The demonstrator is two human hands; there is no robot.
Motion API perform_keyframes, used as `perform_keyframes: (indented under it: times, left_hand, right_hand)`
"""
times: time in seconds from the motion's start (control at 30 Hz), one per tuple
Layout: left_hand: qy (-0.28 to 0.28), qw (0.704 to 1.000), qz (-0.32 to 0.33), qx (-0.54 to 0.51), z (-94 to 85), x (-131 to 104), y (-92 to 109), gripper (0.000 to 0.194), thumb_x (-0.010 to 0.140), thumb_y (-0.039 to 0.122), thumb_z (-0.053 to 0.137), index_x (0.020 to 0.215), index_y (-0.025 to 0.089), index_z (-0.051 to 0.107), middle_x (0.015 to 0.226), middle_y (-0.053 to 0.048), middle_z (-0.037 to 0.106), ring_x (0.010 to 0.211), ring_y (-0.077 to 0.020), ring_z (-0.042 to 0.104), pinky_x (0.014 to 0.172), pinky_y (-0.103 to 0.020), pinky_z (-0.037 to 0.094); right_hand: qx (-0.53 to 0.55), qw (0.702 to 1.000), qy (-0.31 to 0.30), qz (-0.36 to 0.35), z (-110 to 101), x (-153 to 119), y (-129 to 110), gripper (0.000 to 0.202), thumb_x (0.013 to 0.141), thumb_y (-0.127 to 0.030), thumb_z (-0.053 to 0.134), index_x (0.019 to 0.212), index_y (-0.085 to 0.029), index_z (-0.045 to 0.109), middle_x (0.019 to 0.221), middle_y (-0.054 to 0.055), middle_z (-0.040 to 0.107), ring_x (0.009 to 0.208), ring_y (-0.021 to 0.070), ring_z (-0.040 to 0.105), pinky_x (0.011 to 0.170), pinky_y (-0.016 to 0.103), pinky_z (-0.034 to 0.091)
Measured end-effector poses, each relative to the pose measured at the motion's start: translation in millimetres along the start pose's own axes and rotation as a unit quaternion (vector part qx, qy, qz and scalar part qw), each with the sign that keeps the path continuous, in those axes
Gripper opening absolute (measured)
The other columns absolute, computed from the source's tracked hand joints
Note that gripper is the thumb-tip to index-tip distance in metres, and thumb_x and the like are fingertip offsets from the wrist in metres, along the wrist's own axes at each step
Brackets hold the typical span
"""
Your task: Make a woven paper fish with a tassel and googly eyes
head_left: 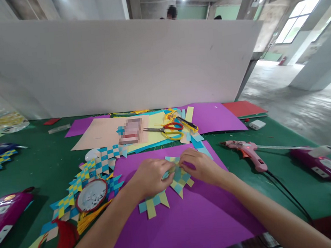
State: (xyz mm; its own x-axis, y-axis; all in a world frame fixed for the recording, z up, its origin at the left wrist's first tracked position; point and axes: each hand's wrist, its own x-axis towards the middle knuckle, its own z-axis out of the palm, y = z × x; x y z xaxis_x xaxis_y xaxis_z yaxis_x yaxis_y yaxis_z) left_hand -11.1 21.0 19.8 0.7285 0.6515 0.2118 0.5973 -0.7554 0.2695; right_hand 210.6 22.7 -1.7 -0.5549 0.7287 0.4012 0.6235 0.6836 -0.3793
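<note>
Over a large purple sheet [170, 232], both hands work at a woven paper piece [179, 183] of pale yellow and blue strips with pointed ends. My left hand [154, 175] pinches its left upper side, fingers curled. From the right, my right hand [198, 165] pinches the upper edge, thumb and fingertips together. Just below my left hand a second woven strip [154, 205] in the same colours lies on the purple sheet; whether the two are joined is hidden by the hand.
Scissors [164, 132] and a cutter [187, 124] lie on coloured paper at the back. A pink glue gun [247, 151] with its cable rests at right, near a purple power strip [321, 163]. At left are checkered woven paper [77, 183], a round dish [92, 195] and a red tassel [65, 237].
</note>
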Motion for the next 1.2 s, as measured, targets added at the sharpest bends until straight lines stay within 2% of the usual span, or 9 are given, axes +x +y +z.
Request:
perform_keyframes:
  times: [0.27, 0.37, 0.5, 0.63, 0.77, 0.87, 0.97, 1.1, 1.2]
  left_hand:
    - [-0.030, 0.995, 0.014, 0.090, 5.9, 4, -2, 0.031, 0.099, 0.034, 0.039, 0.096, 0.018, 0.066, 0.087, -0.005, 0.071, 0.081, -0.0206, 0.067, 0.070, -0.030, 0.047]
    - [-0.024, 0.996, 0.017, 0.090, 7.5, 5, -4, 0.033, 0.100, 0.031, 0.037, 0.096, 0.018, 0.067, 0.089, -0.004, 0.072, 0.082, -0.0203, 0.068, 0.071, -0.031, 0.047]
    - [-0.018, 0.996, 0.022, 0.085, 5.1, 3, -4, 0.028, 0.097, 0.036, 0.045, 0.109, 0.019, 0.065, 0.096, -0.005, 0.073, 0.087, -0.0217, 0.068, 0.073, -0.031, 0.049]
    - [-0.023, 0.995, 0.031, 0.096, 5.3, 3, -5, 0.030, 0.096, 0.038, 0.047, 0.112, 0.019, 0.064, 0.098, -0.006, 0.072, 0.089, -0.0216, 0.067, 0.073, -0.030, 0.049]
    - [-0.019, 0.994, 0.029, 0.107, 9.0, 4, -8, 0.030, 0.099, 0.034, 0.042, 0.104, 0.018, 0.067, 0.093, -0.006, 0.073, 0.085, -0.0200, 0.067, 0.071, -0.029, 0.049]
    - [-0.015, 0.995, 0.008, 0.096, 10.0, 4, -9, 0.032, 0.100, 0.030, 0.039, 0.099, 0.017, 0.068, 0.089, -0.006, 0.072, 0.083, -0.0206, 0.067, 0.071, -0.030, 0.049]
    - [0.002, 0.999, -0.031, 0.044, 8.4, 4, -10, 0.031, 0.099, 0.031, 0.041, 0.099, 0.018, 0.069, 0.090, -0.005, 0.073, 0.085, -0.0204, 0.068, 0.072, -0.030, 0.048]
    - [0.023, 0.997, -0.071, -0.011, 6.5, 5, -12, 0.029, 0.097, 0.034, 0.045, 0.094, 0.019, 0.070, 0.091, -0.004, 0.074, 0.084, -0.0195, 0.068, 0.072, -0.027, 0.047]
    - [0.031, 0.995, -0.086, -0.032, 6.6, 6, -12, 0.029, 0.097, 0.035, 0.046, 0.093, 0.020, 0.070, 0.092, -0.004, 0.074, 0.085, -0.0190, 0.068, 0.073, -0.026, 0.045]
  right_hand:
    - [0.016, 1.000, 0.017, 0.006, 2, -3, 0, 0.010, 0.087, -0.013, 0.054, 0.086, -0.018, 0.062, 0.086, 0.006, 0.065, 0.084, 0.0199, 0.059, 0.076, 0.033, 0.047]
    - [0.024, 0.999, 0.028, 0.021, 2, -4, 0, 0.009, 0.087, -0.014, 0.054, 0.086, -0.018, 0.062, 0.086, 0.006, 0.065, 0.084, 0.0200, 0.059, 0.074, 0.033, 0.047]
    - [0.038, 0.998, 0.037, 0.041, 2, -4, 0, 0.009, 0.087, -0.012, 0.054, 0.084, -0.019, 0.060, 0.083, 0.005, 0.065, 0.081, 0.0184, 0.059, 0.072, 0.032, 0.047]
    - [0.049, 0.997, 0.040, 0.053, 4, -4, -1, 0.010, 0.087, -0.012, 0.054, 0.084, -0.020, 0.060, 0.084, 0.004, 0.065, 0.082, 0.0177, 0.059, 0.073, 0.031, 0.047]
    - [0.053, 0.994, 0.053, 0.076, 4, -5, -2, 0.006, 0.088, -0.015, 0.054, 0.088, -0.020, 0.057, 0.085, 0.003, 0.064, 0.080, 0.0166, 0.058, 0.071, 0.030, 0.046]
    - [0.048, 0.990, 0.094, 0.093, -1, -6, -2, 0.005, 0.088, -0.022, 0.057, 0.090, -0.020, 0.053, 0.085, 0.004, 0.061, 0.077, 0.0164, 0.056, 0.068, 0.030, 0.045]
    - [0.057, 0.993, 0.095, 0.028, -7, -8, -3, 0.015, 0.086, -0.031, 0.063, 0.085, -0.020, 0.053, 0.082, 0.003, 0.059, 0.079, 0.0172, 0.054, 0.071, 0.031, 0.044]
    - [0.018, 0.997, 0.002, -0.074, -8, -8, -3, 0.026, 0.081, -0.038, 0.070, 0.095, -0.018, 0.061, 0.090, 0.006, 0.064, 0.088, 0.0208, 0.056, 0.078, 0.034, 0.045]
    - [-0.039, 0.995, 0.003, -0.090, -3, -8, -2, 0.016, 0.086, -0.032, 0.065, 0.093, -0.018, 0.065, 0.086, 0.007, 0.064, 0.084, 0.0204, 0.055, 0.074, 0.034, 0.044]
